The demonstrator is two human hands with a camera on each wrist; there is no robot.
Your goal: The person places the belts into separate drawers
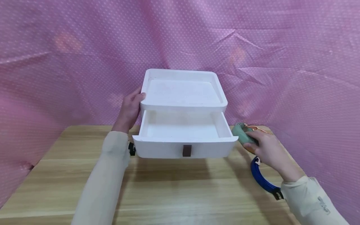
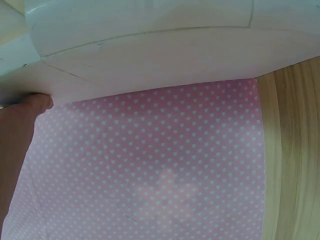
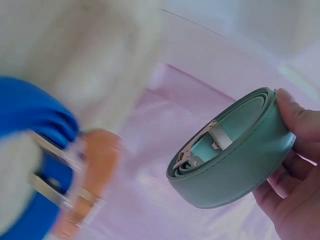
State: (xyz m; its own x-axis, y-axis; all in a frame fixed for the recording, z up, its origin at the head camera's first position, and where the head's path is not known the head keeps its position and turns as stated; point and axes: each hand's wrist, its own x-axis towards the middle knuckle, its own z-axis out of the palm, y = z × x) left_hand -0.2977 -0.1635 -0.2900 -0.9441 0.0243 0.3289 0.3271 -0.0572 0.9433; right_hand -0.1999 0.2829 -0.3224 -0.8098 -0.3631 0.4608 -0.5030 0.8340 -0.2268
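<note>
1. Before a white-spotted pink cloth (image 1: pixel 180 31), one white drawer unit (image 1: pixel 182 92) faced the person near the rear of one wood-grain tabletop (image 1: pixel 168 203). Its one visible drawer (image 1: pixel 160 148) was pulled forward, with one dark brown tab (image 1: pixel 187 150) centred on the front.

2. Of two hands, the left grip (image 1: pixel 130 109) held the unit's left side, thumb curled against the raised rim; its other fingers were mostly hidden.

3. The right grip (image 1: pixel 267 150) pinched one rolled green belt (image 3: pixel 235 170) between thumb and fingers, just beside the drawer's right front corner.

4. Three belts were counted: the green one, one blue belt (image 1: pixel 258 176) curving over the tabletop near the right sleeve (image 1: pixel 312 200), and one orange belt (image 3: pixel 100 155), partly hidden from the head camera by the right grip.

5. Behind the unit ran the tabletop's rear edge; its right edge passed close to the right grip. The drawer front jutted toward the person, a shadow beneath.

6. Wood spread broadly forward of the drawer and leftward past the left sleeve (image 1: pixel 101 175). Room was tighter on the right. The drawer's top stood open, its white floor in view.
</note>
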